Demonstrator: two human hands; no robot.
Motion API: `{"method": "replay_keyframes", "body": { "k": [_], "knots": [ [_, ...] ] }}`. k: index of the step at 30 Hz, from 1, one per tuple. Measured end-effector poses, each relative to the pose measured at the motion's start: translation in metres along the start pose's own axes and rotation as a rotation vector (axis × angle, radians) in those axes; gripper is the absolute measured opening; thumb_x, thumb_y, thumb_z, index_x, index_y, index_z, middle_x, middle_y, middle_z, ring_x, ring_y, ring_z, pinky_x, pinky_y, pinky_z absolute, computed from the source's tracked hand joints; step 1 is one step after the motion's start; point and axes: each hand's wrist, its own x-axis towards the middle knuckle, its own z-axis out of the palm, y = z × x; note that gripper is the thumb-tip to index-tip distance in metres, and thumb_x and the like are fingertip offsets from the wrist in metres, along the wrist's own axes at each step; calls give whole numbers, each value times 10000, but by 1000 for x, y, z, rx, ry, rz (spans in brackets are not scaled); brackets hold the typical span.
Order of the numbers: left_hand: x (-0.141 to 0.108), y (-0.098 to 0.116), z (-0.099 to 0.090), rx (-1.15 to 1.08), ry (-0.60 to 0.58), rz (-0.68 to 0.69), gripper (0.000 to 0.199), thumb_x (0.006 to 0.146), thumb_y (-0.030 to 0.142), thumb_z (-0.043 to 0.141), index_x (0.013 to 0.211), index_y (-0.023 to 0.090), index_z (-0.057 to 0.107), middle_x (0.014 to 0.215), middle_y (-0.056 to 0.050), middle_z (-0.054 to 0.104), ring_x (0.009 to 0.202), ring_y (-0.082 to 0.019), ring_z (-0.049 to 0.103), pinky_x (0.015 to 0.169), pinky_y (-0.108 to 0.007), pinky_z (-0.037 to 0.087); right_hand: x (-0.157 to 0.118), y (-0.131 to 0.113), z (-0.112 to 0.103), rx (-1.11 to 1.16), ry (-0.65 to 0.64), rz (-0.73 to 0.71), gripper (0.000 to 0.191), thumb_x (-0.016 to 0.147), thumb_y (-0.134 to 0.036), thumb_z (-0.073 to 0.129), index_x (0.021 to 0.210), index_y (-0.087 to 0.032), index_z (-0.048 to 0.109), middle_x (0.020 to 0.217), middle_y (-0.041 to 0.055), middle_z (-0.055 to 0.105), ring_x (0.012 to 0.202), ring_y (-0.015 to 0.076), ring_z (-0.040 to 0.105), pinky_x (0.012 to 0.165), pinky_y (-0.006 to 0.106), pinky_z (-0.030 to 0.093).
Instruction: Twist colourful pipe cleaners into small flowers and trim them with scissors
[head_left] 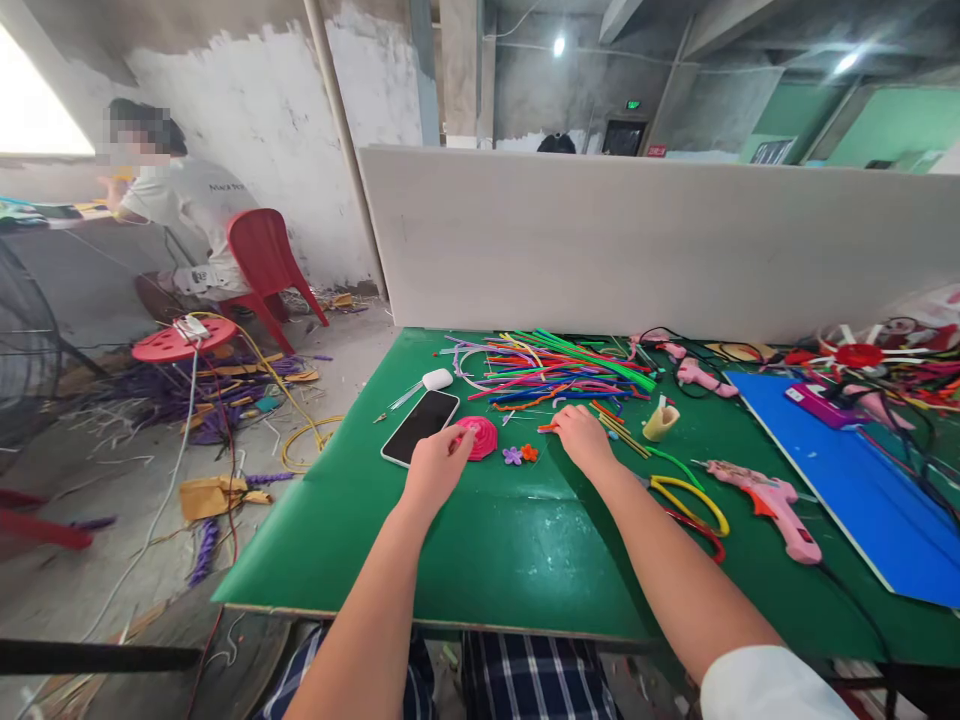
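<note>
My left hand point(439, 455) is closed, its fingertips over the left edge of a round pink coiled disc point(481, 440); whatever is pinched there is too small to make out. My right hand point(583, 440) has its fingers together on a small orange piece point(548, 428) near the loose stems. Between the hands lie a purple flower point(512, 456) and an orange flower point(529, 453). Behind them spreads a pile of coloured pipe cleaners point(555, 370). Left of the disc rests a phone point(421, 428) with a dark screen.
Scissors with yellow and red handles point(701, 505), a pink glue gun point(772, 505) and a tape roll point(661, 422) lie right of my right arm. Farther right is a blue board point(847, 480). A white partition point(637, 245) closes the green table's point(495, 560) back. A person point(202, 200) sits at left.
</note>
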Motion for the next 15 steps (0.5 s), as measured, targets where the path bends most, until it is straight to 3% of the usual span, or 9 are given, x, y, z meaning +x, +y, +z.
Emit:
{"method": "replay_keyframes", "body": {
  "k": [4,7,8,10,13,15],
  "knots": [
    [-2,3,1,29,-10,-14,329,802,419,412,671,181,598,477,36,444,461,-100,396,481,-208,270,3,-5,-8,29,90,-20,146,830,-172,510,840,-169,655,887,102,622,892,241,509,773,351,411],
    [-5,5,4,57,-9,-13,323,810,402,412,719,183,631,460,27,476,470,-111,442,502,-208,302,3,-9,-20,117,256,16,217,884,-255,432,914,-171,630,956,105,595,934,228,499,815,358,414],
    [-6,5,4,66,-7,-8,325,813,400,411,732,184,639,458,25,487,469,-112,452,506,-209,309,2,-11,-24,273,386,45,212,875,-294,454,879,-171,627,933,98,591,907,216,513,796,348,427],
    [-7,4,6,78,-1,9,331,820,401,412,736,185,647,458,22,507,463,-111,464,512,-211,321,0,-16,-33,643,511,125,202,830,-370,523,813,-187,605,873,63,585,758,168,535,660,302,455],
    [-7,3,8,28,-9,21,343,826,415,417,736,187,656,482,14,558,479,-115,504,527,-213,357,-5,-28,-40,1286,337,298,221,769,-429,580,790,-210,563,778,-1,598,478,75,425,403,221,361],
    [-7,2,11,-62,-31,6,344,825,429,426,779,191,670,552,2,622,522,-126,551,547,-216,395,-8,-39,-40,1614,140,361,240,702,-412,658,779,-207,559,749,-19,601,477,59,444,378,186,360]
  ]
}}
